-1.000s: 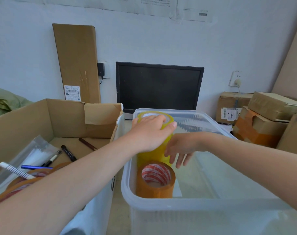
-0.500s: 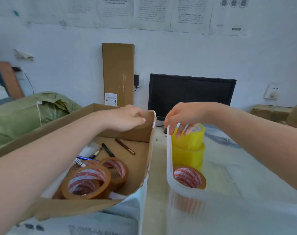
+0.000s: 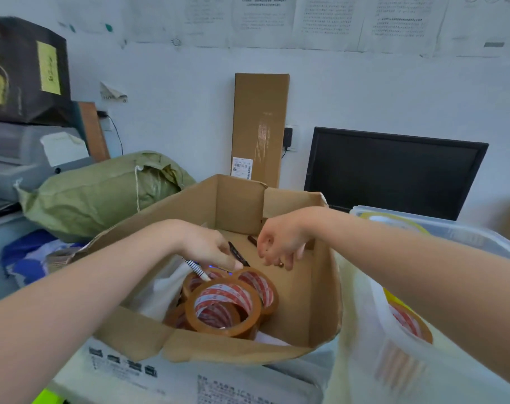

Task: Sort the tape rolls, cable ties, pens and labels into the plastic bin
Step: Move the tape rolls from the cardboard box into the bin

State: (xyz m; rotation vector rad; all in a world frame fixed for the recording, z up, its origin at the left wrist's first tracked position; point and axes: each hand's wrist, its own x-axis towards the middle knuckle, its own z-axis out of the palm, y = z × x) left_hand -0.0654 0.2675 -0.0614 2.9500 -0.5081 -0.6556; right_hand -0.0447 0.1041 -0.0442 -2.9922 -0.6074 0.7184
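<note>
An open cardboard box [image 3: 303,287] holds several brown tape rolls [image 3: 224,307] with red-and-white cores, pens [image 3: 237,253] on its floor and a white plastic bag [image 3: 160,290]. My left hand [image 3: 210,247] reaches down into the box, fingertips just above the rear tape roll, holding nothing. My right hand [image 3: 280,243] hovers inside the box over the pens, fingers loosely curled and empty. At the right stands the clear plastic bin [image 3: 393,354], with a brown tape roll [image 3: 408,322] and yellow tape rolls [image 3: 393,221] inside, partly hidden by my right arm.
A black monitor [image 3: 393,170] and a tall flat carton [image 3: 259,126] lean at the wall behind. A green sack [image 3: 102,193] lies at the left, with a printer [image 3: 23,158] beyond it. Printed white packaging [image 3: 160,380] lies under the box's front flap.
Both hands left the yellow tape stack in the bin and moved left into the cardboard box. The camera swung left with them.
</note>
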